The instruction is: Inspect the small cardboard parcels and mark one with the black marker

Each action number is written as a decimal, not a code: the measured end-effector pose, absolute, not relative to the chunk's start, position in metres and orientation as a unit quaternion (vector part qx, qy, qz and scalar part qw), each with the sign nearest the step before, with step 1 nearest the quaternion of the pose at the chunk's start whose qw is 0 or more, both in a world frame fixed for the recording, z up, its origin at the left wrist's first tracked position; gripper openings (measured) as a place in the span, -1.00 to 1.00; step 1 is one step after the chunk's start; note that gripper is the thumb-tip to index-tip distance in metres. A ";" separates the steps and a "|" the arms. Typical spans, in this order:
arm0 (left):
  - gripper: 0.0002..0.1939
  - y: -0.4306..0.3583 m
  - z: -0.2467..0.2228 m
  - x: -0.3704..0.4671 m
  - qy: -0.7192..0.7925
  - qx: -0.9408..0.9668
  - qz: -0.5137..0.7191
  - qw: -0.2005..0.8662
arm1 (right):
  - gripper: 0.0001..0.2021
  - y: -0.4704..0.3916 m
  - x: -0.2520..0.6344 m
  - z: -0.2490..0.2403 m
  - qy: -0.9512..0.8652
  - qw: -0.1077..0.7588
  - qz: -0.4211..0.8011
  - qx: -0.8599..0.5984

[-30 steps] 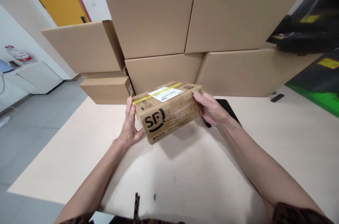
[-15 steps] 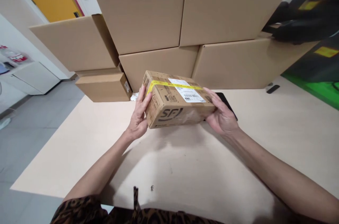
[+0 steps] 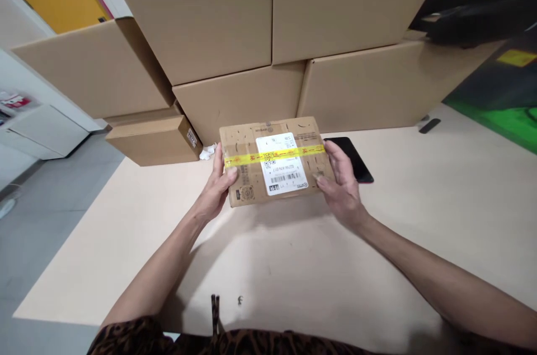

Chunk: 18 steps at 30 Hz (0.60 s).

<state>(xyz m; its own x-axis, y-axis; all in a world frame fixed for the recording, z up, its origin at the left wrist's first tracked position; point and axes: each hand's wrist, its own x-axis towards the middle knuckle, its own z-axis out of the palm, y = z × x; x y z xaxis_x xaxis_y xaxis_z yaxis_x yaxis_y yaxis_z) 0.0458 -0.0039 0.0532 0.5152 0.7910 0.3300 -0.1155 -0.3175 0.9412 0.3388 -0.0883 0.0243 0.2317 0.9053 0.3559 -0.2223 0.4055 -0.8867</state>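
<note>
A small cardboard parcel (image 3: 247, 184) with a white shipping label and a band of yellow tape is held just above the pale table (image 3: 440, 221), its labelled face turned up toward me. My left hand (image 3: 218, 184) grips its left end, thumb on top. My right hand (image 3: 342, 184) grips its right end, fingers over the top edge. A black phone (image 3: 356, 156) lies flat on the table just behind my right hand.
Several large plain cardboard boxes (image 3: 235, 25) are stacked like a wall along the table's far side. A flat small box (image 3: 153, 140) sits at the left. A black remote-like bar (image 3: 430, 126) lies at the far right. Crumpled white paper (image 3: 207, 152) lies by the boxes.
Both hands have tipped the parcel toward me, so the printed logo side turned down and away and the labelled top now faces the camera. The parcel also squared up to the table.
</note>
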 end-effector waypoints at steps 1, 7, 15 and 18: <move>-0.10 -0.005 0.056 0.046 0.259 0.656 0.413 0.576 | -0.28 -0.090 0.339 0.023 -0.486 0.691 0.394 -0.363; 0.13 -0.012 0.056 0.056 0.270 0.549 0.467 0.638 | -0.16 -0.094 0.337 0.022 -0.495 0.658 0.420 -0.381; 0.02 -0.028 0.045 0.056 0.259 0.528 0.475 0.655 | -0.15 -0.093 0.345 0.009 -0.399 0.583 0.580 -0.405; -0.08 -0.026 0.042 0.047 0.273 0.542 0.446 0.658 | -0.16 -0.097 0.347 0.007 -0.429 0.587 0.571 -0.381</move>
<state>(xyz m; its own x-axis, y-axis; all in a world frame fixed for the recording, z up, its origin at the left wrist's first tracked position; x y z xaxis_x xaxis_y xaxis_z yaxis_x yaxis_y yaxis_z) 0.0471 -0.0257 0.0420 0.4536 0.8827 0.1229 -0.2903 0.0160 0.9568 0.3468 -0.0972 0.0072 -0.0200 0.9974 0.0691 -0.3425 0.0581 -0.9377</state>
